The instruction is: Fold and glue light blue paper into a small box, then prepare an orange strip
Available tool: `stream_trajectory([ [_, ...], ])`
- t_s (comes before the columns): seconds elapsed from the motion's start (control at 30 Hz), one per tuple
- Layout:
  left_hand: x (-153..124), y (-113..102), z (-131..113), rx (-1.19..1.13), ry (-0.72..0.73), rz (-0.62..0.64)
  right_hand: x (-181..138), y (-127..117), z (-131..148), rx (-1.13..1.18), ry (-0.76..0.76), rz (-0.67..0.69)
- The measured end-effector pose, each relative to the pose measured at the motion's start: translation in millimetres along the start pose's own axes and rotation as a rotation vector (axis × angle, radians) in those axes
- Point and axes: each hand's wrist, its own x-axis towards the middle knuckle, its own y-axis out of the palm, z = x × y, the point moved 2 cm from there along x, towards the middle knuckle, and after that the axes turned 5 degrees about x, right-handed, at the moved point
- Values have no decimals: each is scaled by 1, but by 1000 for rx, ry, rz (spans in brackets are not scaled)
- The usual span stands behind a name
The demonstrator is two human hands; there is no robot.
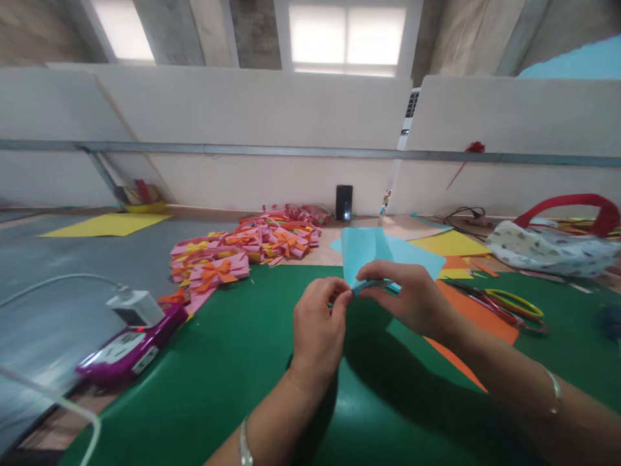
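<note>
Above the green mat (242, 362), both hands hold a light-blue sheet of paper (361, 249) that is raised and creased. My left hand (317, 317) pinches its lower corner between thumb and fingertips. My right hand (405, 291) is closed on the near edge, which looks folded over, with the thumb below and the fingers on top. The fingertips of the two hands nearly meet at that corner. More light-blue paper (422, 257) shows behind my right hand; whether it belongs to the same sheet I cannot tell.
Orange paper (480, 317) and scissors (514, 304) with yellow handles lie right. Pink folded paper pieces with orange bows (223, 268) are heaped at left. A purple power strip (130, 343) holds a white charger (136, 307). A phone (344, 202) leans at the back; a cloth basket (553, 246) stands right.
</note>
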Motion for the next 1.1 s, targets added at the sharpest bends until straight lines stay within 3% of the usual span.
stream_trajectory([
  [0.23, -2, -2, -3, 91, 85, -6, 3, -2, 5, -59, -115, -9],
  [0.37, -1, -2, -4, 122, 90, -22, 3, -1, 6, -59, -65, -21],
  [0.57, -2, -3, -6, 133, 89, -17, 1, 0, 10, -136, -63, -149],
  [0.63, -1, -2, -5, 31, 40, 3, 0, 0, 10, -141, -81, -145],
  [0.8, 5, 1, 2, -398, -244, 69, 1, 0, 10, -100, -104, -100],
  [0.9, 7, 1, 4, -345, -292, 91, 0, 4, 9, -75, -98, -38],
  [1.1, 5, 0, 2, -266, -208, 59, -1, 9, 8, -50, -26, -7],
])
